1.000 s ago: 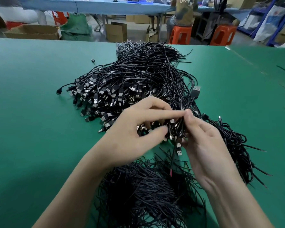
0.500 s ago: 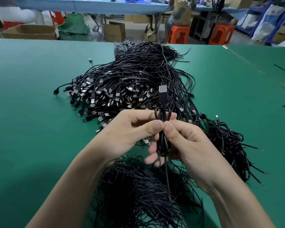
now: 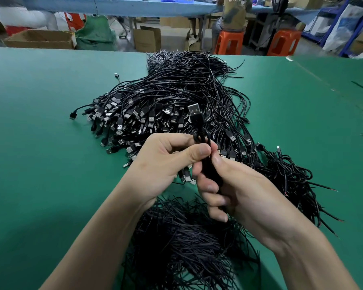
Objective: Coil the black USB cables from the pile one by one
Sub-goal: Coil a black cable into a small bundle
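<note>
Cable pinched btwn both hands, plug up, above pile.

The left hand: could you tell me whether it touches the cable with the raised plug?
Touching. The head view shows the left hand pinching the cable just under its loop, thumb pressed on the strands.

We cannot see the lower part of the black USB cable inside the right hand; the bottom edge cuts the heap of thin black wires.

Coiled cable upright, plug up; pile behind
</note>
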Motion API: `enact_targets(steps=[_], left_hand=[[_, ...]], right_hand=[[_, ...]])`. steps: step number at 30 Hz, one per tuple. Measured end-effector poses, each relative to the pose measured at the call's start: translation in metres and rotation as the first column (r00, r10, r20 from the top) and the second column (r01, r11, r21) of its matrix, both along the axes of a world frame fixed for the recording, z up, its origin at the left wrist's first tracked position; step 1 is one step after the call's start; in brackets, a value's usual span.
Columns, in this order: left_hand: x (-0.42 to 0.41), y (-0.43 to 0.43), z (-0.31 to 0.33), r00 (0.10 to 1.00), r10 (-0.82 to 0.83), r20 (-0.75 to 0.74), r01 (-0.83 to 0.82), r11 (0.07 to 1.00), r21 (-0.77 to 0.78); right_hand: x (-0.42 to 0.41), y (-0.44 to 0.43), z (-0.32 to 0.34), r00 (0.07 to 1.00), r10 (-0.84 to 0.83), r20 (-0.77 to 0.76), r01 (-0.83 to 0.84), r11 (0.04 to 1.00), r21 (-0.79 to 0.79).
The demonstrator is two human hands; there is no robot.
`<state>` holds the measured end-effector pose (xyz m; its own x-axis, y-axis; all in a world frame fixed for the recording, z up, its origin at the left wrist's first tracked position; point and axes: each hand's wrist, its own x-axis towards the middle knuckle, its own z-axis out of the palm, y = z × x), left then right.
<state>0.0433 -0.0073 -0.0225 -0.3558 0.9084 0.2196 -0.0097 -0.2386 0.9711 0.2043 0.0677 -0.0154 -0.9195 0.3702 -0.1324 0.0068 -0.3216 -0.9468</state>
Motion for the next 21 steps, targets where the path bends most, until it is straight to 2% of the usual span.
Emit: enact_targets(steps=[4, 9, 11, 12, 14, 16, 18, 21], left_hand=[[0.001, 0.000, 0.002, 0.999, -0.023, -0.045, 0.023, 1.000, -0.009], [-0.008, -0.004, 0.005, 0.997, -0.033, -0.073, 0.032, 0.999, -0.025], [-0.012, -0.006, 0.007, 0.988, -0.048, -0.148, 0.042, 0.998, -0.046], [-0.015, -0.008, 0.008, 0.969, -0.040, -0.242, 0.022, 0.997, -0.076], [-0.021, -0.013, 0.010, 0.872, -0.063, -0.486, -0.043, 0.978, -0.203], [-0.024, -0.017, 0.012, 0.720, -0.238, -0.652, -0.081, 0.904, -0.419], [-0.019, -0.018, 0.011, 0.592, -0.467, -0.656, -0.086, 0.773, -0.628], [-0.008, -0.015, 0.007, 0.529, -0.593, -0.607, -0.114, 0.659, -0.743]], right_hand=[[-0.003, -0.003, 0.001, 0.996, -0.084, 0.023, 0.078, 0.982, 0.173], [-0.008, -0.010, 0.000, 0.990, -0.134, -0.038, 0.139, 0.936, 0.323], [-0.009, -0.010, 0.001, 0.984, -0.173, -0.049, 0.179, 0.910, 0.375], [-0.008, -0.009, 0.001, 0.977, -0.206, -0.051, 0.208, 0.885, 0.416], [-0.007, -0.005, 0.001, 0.957, -0.288, -0.047, 0.268, 0.805, 0.529], [-0.006, 0.000, -0.001, 0.933, -0.357, -0.040, 0.300, 0.715, 0.631], [-0.005, 0.002, -0.003, 0.920, -0.390, -0.036, 0.304, 0.654, 0.693], [-0.004, 0.001, -0.004, 0.923, -0.384, -0.034, 0.291, 0.636, 0.715]])
